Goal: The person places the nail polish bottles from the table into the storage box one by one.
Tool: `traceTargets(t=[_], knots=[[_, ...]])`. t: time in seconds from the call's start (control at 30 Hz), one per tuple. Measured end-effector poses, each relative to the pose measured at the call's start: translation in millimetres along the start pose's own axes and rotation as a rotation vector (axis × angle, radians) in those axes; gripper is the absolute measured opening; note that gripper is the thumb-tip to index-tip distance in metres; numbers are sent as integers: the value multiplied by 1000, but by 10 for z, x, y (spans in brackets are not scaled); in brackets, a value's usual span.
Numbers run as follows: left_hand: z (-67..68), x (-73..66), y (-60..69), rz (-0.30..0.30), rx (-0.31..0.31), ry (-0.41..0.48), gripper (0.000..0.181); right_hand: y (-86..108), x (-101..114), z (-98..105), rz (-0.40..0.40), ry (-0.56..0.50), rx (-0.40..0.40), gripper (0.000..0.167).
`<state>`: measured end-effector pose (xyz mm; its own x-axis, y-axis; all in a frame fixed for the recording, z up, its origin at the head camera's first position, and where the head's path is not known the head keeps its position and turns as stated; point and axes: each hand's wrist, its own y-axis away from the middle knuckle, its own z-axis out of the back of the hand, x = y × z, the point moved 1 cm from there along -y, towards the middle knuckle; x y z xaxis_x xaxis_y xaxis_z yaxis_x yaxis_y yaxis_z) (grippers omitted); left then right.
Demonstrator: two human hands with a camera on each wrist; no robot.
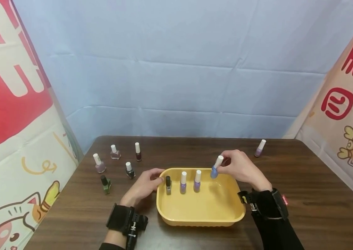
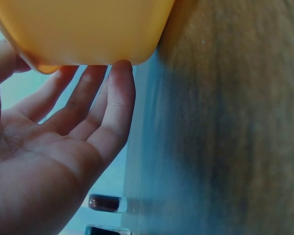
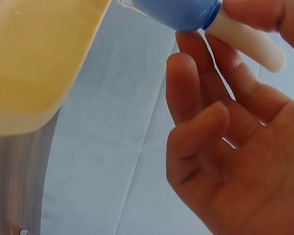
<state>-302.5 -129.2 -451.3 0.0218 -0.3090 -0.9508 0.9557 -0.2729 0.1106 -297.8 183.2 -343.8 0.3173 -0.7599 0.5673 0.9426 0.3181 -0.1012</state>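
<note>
A blue nail polish bottle [image 1: 214,172], tilted with its white cap [image 1: 219,160] uppermost, is pinched by the right hand [image 1: 242,167] at the far rim of the yellow tray [image 1: 201,212]. The left hand [image 1: 144,184] grips the tray's left side (thumb at the rim, fingers against the outer wall), near a dark-capped bottle [image 1: 168,186] inside, beside two purple bottles [image 1: 183,184]. Five other bottles [image 1: 100,166] sit leftward on the brown table [image 1: 313,194].

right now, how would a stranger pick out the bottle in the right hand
Find the yellow tray on the dark wooden table. At its far edge, the right hand pinches a white-capped nail polish bottle. Its polish is blue, unlike the two white-capped purple bottles in the tray.
</note>
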Motion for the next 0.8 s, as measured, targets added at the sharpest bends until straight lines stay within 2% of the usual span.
traceTargets(t=[0.47, 0.8], knots=[[-2, 9, -6, 4, 8, 15, 39, -42, -23, -109, 11, 48, 101, 12], [-5, -10, 6, 5, -12, 8, 36, -58, 11, -179, 18, 95, 119, 11]])
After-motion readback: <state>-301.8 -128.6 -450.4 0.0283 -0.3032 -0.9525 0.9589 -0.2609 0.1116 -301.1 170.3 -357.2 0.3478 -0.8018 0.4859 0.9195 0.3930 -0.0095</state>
